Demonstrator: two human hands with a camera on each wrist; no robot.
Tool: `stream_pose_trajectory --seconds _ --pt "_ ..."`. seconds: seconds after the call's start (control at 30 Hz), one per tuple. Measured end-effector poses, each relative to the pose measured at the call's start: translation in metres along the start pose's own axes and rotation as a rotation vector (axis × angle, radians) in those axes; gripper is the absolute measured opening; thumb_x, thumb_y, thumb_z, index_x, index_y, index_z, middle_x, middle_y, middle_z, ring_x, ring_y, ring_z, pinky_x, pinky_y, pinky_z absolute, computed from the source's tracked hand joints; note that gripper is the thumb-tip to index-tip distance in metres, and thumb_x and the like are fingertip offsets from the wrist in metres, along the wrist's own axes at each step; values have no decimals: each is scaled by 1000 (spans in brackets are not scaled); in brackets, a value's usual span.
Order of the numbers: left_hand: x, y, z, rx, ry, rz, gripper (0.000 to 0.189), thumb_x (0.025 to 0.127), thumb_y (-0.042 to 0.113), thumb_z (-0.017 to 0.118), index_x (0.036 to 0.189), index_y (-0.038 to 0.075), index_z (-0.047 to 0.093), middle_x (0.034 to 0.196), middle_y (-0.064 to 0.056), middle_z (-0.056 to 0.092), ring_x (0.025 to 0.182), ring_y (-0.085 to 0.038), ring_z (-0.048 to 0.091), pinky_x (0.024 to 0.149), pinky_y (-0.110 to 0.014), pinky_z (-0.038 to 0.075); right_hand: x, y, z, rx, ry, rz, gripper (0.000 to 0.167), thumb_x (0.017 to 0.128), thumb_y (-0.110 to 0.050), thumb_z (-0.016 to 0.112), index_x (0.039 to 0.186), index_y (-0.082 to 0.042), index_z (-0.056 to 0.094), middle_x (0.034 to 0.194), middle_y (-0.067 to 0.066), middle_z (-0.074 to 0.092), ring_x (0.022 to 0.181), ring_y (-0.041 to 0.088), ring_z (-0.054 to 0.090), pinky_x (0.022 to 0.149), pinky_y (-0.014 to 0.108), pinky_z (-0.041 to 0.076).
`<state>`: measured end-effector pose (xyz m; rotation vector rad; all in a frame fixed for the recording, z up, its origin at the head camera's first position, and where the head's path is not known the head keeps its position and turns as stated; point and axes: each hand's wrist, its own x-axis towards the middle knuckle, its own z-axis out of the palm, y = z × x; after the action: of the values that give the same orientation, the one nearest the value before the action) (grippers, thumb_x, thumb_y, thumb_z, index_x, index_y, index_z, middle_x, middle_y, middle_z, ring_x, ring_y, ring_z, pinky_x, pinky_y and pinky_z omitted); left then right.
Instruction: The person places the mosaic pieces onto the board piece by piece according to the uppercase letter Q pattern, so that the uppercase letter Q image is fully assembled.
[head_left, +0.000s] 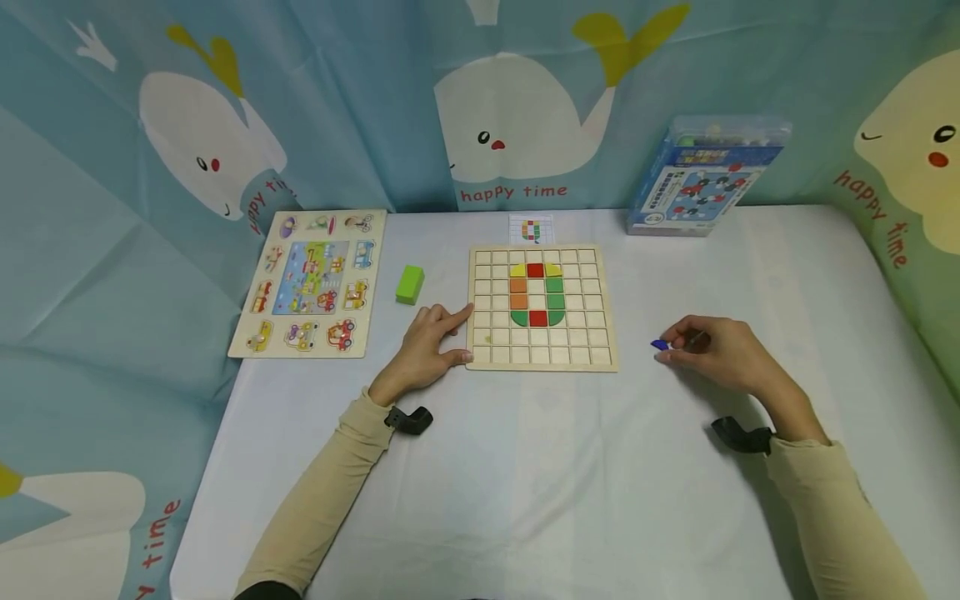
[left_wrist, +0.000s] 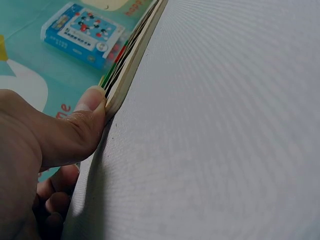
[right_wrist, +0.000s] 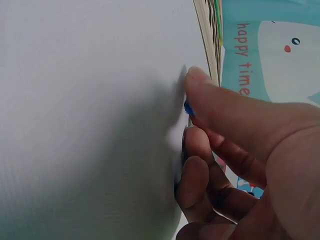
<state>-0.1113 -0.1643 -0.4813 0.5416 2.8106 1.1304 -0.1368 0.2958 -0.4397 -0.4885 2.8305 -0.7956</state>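
Observation:
A wooden grid board (head_left: 491,353) lies on the table with colored pieces forming a ring: yellow corners, red, orange and green tiles. My left hand (head_left: 422,350) is at its left side, index finger and thumb spread apart and touching the edge. In the left wrist view the thumb (left_wrist: 90,112) presses on the board's edge (left_wrist: 131,75). Right of the board, my right hand (head_left: 712,350) pinches a small blue piece (head_left: 659,344) between thumb and fingers, just above the table. Only a bit of that blue piece (right_wrist: 188,108) shows in the right wrist view.
A small pattern card (head_left: 516,231) lies behind the board. The green block (head_left: 409,284) sits to its left, near a vehicle puzzle board (head_left: 247,337). At the back right stands a blue box (head_left: 701,187) in front of a whale-print curtain (head_left: 405,108).

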Motion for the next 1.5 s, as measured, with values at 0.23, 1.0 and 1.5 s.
stream_pose_trajectory --seconds 0.23,1.0,1.5 --pt "-1 1 -1 -2 4 -1 82 88 19 86 160 8 48 100 -8 51 91 -21 34 84 -33 28 0 -5 0 -4 -20 -14 14 91 -15 85 98 -8 76 87 1 70 75 9 60 68 22 48" --pt "-1 1 -1 -6 7 3 83 87 20 86 159 7 48 101 -8 51 90 -21 33 84 -33 27 -13 -13 5 47 2 -114 22 82 -12 92 98 -11 78 94 0 74 78 6 59 69 20 48" --pt "-2 0 0 7 7 11 82 88 20 86 159 7 47 101 -8 51 90 -21 33 84 -33 27 -7 -15 14 -14 30 -171 11 90 -11 85 97 -12 77 90 -3 71 76 3 55 67 23 47"
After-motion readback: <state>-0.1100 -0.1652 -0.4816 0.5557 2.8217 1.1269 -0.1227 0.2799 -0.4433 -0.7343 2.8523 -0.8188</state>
